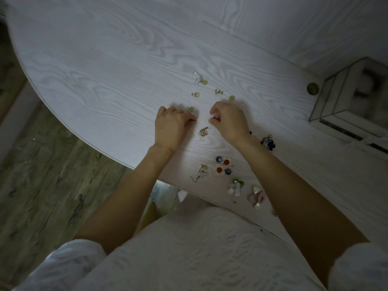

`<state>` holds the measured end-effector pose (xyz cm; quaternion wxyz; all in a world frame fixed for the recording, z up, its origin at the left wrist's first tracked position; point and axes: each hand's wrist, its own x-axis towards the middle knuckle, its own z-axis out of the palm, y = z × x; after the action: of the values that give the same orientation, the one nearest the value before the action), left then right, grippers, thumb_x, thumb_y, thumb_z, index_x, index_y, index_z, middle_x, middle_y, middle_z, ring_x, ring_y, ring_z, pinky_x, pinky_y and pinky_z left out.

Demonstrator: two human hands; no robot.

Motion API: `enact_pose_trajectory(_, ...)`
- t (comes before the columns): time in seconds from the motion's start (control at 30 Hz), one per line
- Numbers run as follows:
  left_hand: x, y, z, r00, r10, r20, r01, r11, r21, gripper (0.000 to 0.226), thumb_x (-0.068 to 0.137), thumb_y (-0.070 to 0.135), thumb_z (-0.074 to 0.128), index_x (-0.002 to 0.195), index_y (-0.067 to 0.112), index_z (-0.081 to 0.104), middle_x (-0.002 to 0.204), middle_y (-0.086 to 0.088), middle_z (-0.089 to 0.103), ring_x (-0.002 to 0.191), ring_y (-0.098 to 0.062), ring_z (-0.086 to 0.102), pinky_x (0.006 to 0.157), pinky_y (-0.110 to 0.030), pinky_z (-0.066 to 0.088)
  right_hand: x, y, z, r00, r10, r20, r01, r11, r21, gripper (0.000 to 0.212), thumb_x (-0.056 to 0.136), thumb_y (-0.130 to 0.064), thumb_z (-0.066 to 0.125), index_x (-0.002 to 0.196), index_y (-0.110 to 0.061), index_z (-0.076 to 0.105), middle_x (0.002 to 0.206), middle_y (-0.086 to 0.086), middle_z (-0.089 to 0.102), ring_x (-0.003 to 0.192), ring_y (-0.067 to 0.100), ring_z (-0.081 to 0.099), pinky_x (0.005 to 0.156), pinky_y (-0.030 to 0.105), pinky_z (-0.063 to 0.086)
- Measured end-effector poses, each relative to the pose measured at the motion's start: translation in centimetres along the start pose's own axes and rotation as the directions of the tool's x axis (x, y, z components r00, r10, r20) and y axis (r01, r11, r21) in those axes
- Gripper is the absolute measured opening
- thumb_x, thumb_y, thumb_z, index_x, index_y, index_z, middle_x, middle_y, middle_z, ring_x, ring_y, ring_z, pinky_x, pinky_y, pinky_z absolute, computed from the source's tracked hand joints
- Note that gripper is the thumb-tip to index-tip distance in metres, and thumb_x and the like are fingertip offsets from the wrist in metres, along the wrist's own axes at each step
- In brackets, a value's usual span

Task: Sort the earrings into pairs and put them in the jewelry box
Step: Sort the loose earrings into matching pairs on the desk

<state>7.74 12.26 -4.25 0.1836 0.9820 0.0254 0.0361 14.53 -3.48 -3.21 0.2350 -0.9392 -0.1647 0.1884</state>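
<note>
Loose earrings lie on the white wood-grain table [105, 80]. My left hand [172, 128] rests on the table with curled fingers, and a thin wire hook [195, 121] shows at its fingertips. My right hand [230, 120] is curled, with thumb and forefinger pinching a small pale piece [215, 116]. A ribbed gold hoop [204, 131] lies between the hands. Small gold earrings [195, 94] are scattered just beyond them, and a tiny one [190, 109] touches my left fingers. The glass jewelry box [346, 95] stands at the far right.
Grouped near the table's front edge are flower earrings [223, 165], white hook earrings [200, 172], a green and white set [236, 186], pink heart ones [257, 197] and a black-and-white one [267, 141]. A brass knob [312, 88] sits by the box. Wood floor lies to the left.
</note>
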Motion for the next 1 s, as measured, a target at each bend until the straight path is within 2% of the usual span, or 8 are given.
enact_pose_trajectory(0.2, 1.3, 0.9, -0.4, 1.0, 0.009, -0.029, -0.008, 1.0, 0.012, 0.018, 0.082, 0.015, 0.056, 0.077, 0.02, 0.073, 0.06, 0.0, 0.068, 0.058, -0.021, 0.056, 0.068, -0.029, 0.027, -0.4, 0.0, 0.2, 0.999, -0.019, -0.029, 0.02, 1.0, 0.022, 0.019, 0.085, -0.006, 0.063, 0.104, -0.006, 0.063, 0.107, 0.01, 0.061, 0.092, 0.021, 0.06, 0.083, 0.036, 0.052)
enact_pose_trajectory(0.3, 2.0, 1.2, 0.2, 1.0, 0.025, -0.017, -0.025, 1.0, 0.019, 0.013, 0.079, 0.017, 0.061, 0.071, 0.02, 0.071, 0.059, 0.002, 0.066, 0.062, -0.022, 0.056, 0.067, -0.029, 0.027, -0.4, -0.1, 0.3, 0.999, -0.026, -0.026, 0.026, 1.0, 0.012, 0.022, 0.085, -0.002, 0.06, 0.106, -0.007, 0.062, 0.111, 0.01, 0.059, 0.095, 0.022, 0.06, 0.084, 0.037, 0.052)
enact_pose_trajectory(0.47, 2.2, 1.3, 0.8, 1.0, 0.002, 0.012, -0.002, 0.998, -0.065, 0.006, 0.08, 0.021, 0.065, 0.082, 0.019, 0.069, 0.079, 0.0, 0.07, 0.078, -0.025, 0.057, 0.072, -0.03, 0.028, -0.5, 0.4, -0.1, 0.999, 0.002, -0.037, -0.001, 1.0, 0.013, 0.024, 0.086, 0.0, 0.057, 0.108, -0.007, 0.062, 0.111, 0.011, 0.058, 0.096, 0.023, 0.058, 0.084, 0.034, 0.05)
enact_pose_trajectory(0.67, 0.5, -0.5, -0.7, 0.996, -0.071, -0.059, 0.067, 0.995, -0.068, 0.028, 0.073, 0.014, 0.069, 0.101, 0.019, 0.064, 0.093, 0.0, 0.069, 0.087, -0.026, 0.056, 0.075, -0.03, 0.029, -1.1, 1.1, -0.3, 0.999, -0.01, -0.045, 0.013, 0.998, 0.062, 0.025, 0.085, 0.001, 0.06, 0.108, -0.005, 0.062, 0.111, 0.012, 0.058, 0.095, 0.023, 0.059, 0.084, 0.033, 0.05)
enact_pose_trajectory(0.8, -0.4, -2.5, -1.0, 0.991, -0.131, -0.04, 0.124, 0.983, -0.135, 0.032, 0.074, 0.021, 0.07, 0.105, 0.017, 0.065, 0.102, -0.006, 0.067, 0.09, -0.03, 0.055, 0.079, -0.037, 0.039, -1.0, 0.7, 0.0, 0.998, -0.027, -0.053, 0.031, 0.997, 0.07, 0.024, 0.085, -0.004, 0.059, 0.109, -0.007, 0.062, 0.111, 0.011, 0.059, 0.093, 0.021, 0.059, 0.082, 0.034, 0.05)
enact_pose_trajectory(0.9, -1.0, -3.4, -0.9, 0.986, -0.163, 0.01, 0.162, 0.961, -0.226, 0.034, 0.079, 0.03, 0.07, 0.108, 0.015, 0.063, 0.107, -0.007, 0.064, 0.092, -0.027, 0.054, 0.081, -0.028, 0.037, -0.9, 0.5, 0.5, 0.997, -0.059, -0.049, 0.06, 0.998, 0.012, 0.018, 0.086, -0.005, 0.059, 0.103, -0.009, 0.064, 0.108, 0.008, 0.061, 0.092, 0.021, 0.059, 0.075, 0.036, 0.052)
enact_pose_trajectory(1.0, -1.5, -3.7, -0.7, 0.977, -0.209, 0.039, 0.211, 0.94, -0.269, 0.034, 0.081, 0.031, 0.069, 0.111, 0.015, 0.061, 0.109, -0.007, 0.062, 0.095, -0.024, 0.055, 0.079, -0.024, 0.036, -0.8, 0.5, 0.8, 0.994, -0.096, -0.052, 0.094, 0.995, -0.038, 0.014, 0.086, -0.005, 0.059, 0.099, -0.007, 0.063, 0.101, 0.008, 0.063, 0.09, 0.022, 0.058, 0.071, 0.039, 0.052)
